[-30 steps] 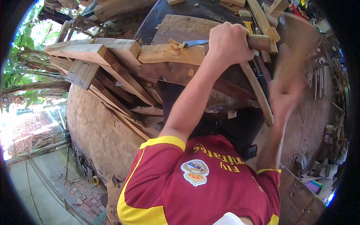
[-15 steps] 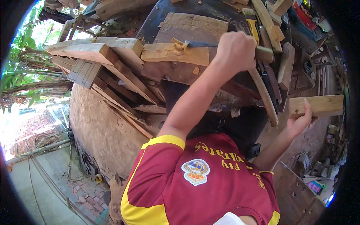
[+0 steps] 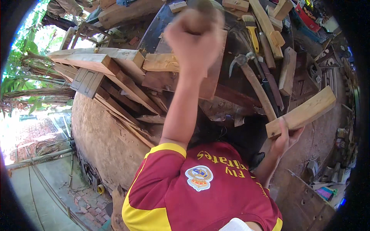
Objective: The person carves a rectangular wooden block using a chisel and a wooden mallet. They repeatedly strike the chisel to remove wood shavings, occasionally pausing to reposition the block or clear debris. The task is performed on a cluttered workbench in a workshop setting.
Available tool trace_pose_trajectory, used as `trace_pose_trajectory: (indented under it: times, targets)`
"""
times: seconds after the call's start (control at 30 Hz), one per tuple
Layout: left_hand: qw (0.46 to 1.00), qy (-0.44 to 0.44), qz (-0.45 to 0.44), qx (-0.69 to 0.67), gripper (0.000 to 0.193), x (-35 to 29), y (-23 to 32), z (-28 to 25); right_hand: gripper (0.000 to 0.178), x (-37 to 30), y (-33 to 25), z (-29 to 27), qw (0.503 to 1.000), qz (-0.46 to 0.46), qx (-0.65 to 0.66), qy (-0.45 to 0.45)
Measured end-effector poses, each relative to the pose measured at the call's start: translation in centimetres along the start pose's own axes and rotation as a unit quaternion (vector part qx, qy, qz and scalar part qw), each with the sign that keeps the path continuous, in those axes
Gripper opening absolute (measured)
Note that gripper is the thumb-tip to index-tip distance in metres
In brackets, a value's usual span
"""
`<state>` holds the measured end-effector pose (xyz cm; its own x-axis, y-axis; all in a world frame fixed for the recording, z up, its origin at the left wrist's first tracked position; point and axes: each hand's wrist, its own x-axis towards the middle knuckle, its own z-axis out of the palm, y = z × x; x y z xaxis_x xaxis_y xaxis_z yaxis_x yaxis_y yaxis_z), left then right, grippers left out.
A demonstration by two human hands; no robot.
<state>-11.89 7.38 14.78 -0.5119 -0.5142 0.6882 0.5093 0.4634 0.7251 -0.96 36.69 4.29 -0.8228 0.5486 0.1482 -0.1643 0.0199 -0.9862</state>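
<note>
My left hand [image 3: 194, 46], blurred by motion, is closed in a fist around a chisel. The round end of the chisel's wooden handle [image 3: 204, 15] points up above the fist. Its blade is hidden by the hand. Below and beside the fist lies a pale wooden piece [image 3: 160, 62], partly covered, on a brown board [image 3: 210, 82]. Off to the right, my right hand [image 3: 287, 138] grips a rectangular wooden block [image 3: 304, 111], which is tilted with its far end raised.
A claw hammer [image 3: 256, 86] lies on the dark bench right of the board, among long-handled tools. Beyond it are a yellow-handled brush [image 3: 252, 34] and a wooden block [image 3: 287, 71]. Long timber beams [image 3: 90, 59] lean at the left, with a small slatted panel [image 3: 86, 81] among them.
My left hand has moved left and away from me, turning the chisel from lying flat to handle end up. My right hand has brought the block left and nearer, tilting it.
</note>
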Motion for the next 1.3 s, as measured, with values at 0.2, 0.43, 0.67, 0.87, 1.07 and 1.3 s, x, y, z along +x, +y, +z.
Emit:
trace_pose_trajectory:
  times: [0.2, 0.43, 0.67, 0.87, 1.07, 1.3]
  targets:
    - [0.954, 0.158, -0.119, -0.224, 0.024, 1.9, -0.4, -3.0, 0.071, -1.2, -0.8, -0.8, 0.999, 0.024, -0.027, 0.003]
    - [0.943, -0.280, 0.153, 0.096, 0.028, -5.9, 2.5, 1.5, 0.072, -1.0, -0.8, -1.2, 0.999, 0.030, -0.024, 0.010]
    - [0.919, -0.321, 0.119, 0.196, 0.027, -6.8, 0.4, 2.4, 0.074, -1.6, -0.9, -1.7, 0.997, -0.009, -0.065, 0.035]
    - [0.925, -0.255, 0.211, 0.189, 0.026, -6.0, -0.4, 3.3, 0.068, -1.4, -1.2, -2.3, 0.996, 0.014, -0.086, 0.030]
    - [0.911, -0.342, 0.102, 0.207, 0.021, -6.3, -0.6, 3.1, 0.067, -0.3, -1.7, -2.7, 0.994, -0.058, -0.078, 0.055]
    - [0.946, -0.260, 0.088, 0.172, 0.017, -4.7, 0.1, 2.8, 0.070, 8.2, -3.9, -5.8, 0.937, -0.220, -0.006, 0.272]
